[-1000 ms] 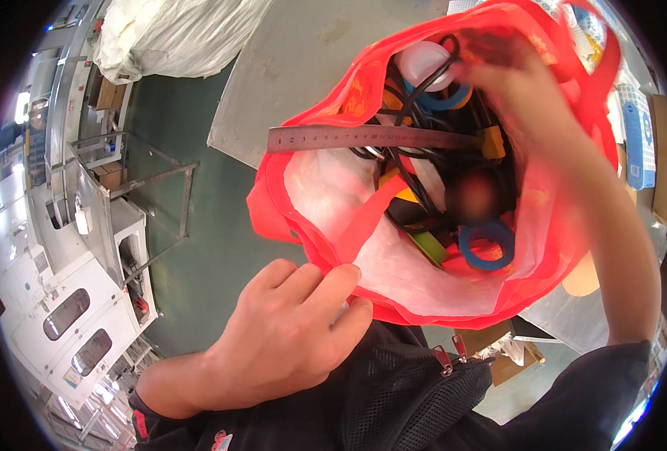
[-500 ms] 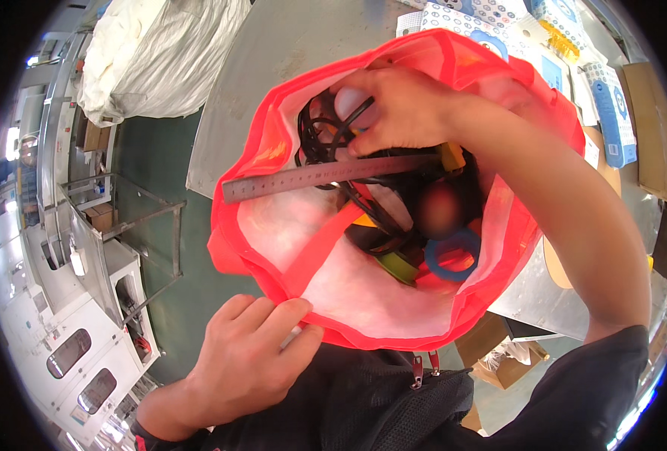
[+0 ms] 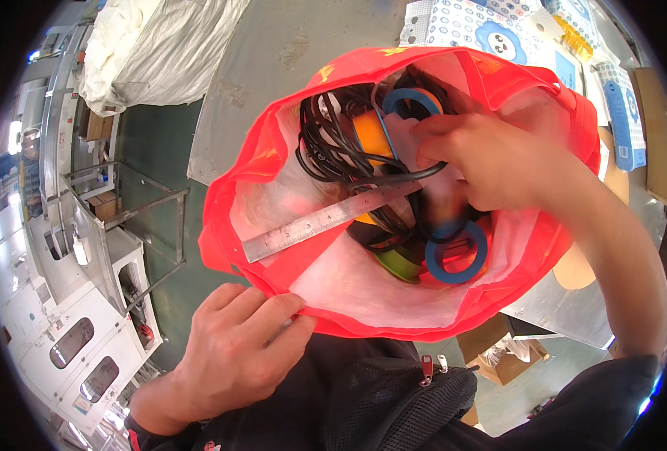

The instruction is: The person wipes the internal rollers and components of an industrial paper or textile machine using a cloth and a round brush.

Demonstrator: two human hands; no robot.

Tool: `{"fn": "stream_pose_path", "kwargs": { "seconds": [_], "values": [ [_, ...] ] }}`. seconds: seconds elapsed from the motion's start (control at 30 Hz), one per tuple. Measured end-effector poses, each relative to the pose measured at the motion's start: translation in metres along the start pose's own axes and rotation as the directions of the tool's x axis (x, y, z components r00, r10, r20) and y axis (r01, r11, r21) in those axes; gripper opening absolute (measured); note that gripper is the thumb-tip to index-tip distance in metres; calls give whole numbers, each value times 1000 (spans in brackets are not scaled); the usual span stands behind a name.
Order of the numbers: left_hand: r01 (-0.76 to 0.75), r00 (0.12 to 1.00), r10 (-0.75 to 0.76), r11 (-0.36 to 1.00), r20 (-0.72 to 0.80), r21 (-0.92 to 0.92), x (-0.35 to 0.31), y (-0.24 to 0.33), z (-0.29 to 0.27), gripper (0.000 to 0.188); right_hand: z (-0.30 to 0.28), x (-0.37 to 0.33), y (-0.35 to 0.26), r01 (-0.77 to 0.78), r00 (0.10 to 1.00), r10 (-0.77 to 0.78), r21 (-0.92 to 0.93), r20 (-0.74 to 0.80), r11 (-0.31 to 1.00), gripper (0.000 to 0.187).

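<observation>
Gray tabletop (image 3: 273, 68) has a red bag (image 3: 217, 233) across its near edge. Left hand (image 3: 239, 338) pinches the bag; right hand (image 3: 491, 161), half curled inside, moved right, showing more black cables (image 3: 405, 179). Can't tell its hold.

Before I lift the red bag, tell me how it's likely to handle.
The bag will probably be floppy: its rim is creased and bends unevenly. It may feel fairly heavy, given the cables and blue rings inside. The ruler, lying aslant over its lining, might slide if the bag tips.
</observation>
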State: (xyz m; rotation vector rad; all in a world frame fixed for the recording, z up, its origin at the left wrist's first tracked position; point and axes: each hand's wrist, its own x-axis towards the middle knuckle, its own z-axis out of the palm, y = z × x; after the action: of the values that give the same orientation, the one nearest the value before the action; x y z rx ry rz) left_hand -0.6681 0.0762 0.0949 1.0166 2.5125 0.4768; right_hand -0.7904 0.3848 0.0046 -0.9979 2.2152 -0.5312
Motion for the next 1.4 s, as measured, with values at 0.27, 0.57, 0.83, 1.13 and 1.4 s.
{"fn": "stream_pose_path", "kwargs": {
  "seconds": [0.27, 0.57, 0.83, 1.13, 1.4],
  "values": [
    [-28, 999, 29, 999, 29, -36, -1, -8, -2, 20, 17, -25, -17, 66, 998, -65, 143, -8, 988, 42],
    [-48, 996, 52, 997, 74, -55, -3, -12, -2, 19, 30, -50, -44, -18, 996, 9, 110, 88, 994, 55],
    [-66, 994, 72, 995, 78, -80, -8, -18, -1, 21, -17, -13, -74, -201, 940, 167, -87, -298, 976, 36],
    [19, 996, -36, 981, -86, -193, -25, -18, -2, 30, -17, 146, -25, -399, 903, 424, -230, 69, 888, 27],
    [533, 760, -617, 771, -205, -347, -150, -68, 14, 33, -30, 147, -25, -400, 898, 433, -260, 79, 879, 29]
  ]
}}
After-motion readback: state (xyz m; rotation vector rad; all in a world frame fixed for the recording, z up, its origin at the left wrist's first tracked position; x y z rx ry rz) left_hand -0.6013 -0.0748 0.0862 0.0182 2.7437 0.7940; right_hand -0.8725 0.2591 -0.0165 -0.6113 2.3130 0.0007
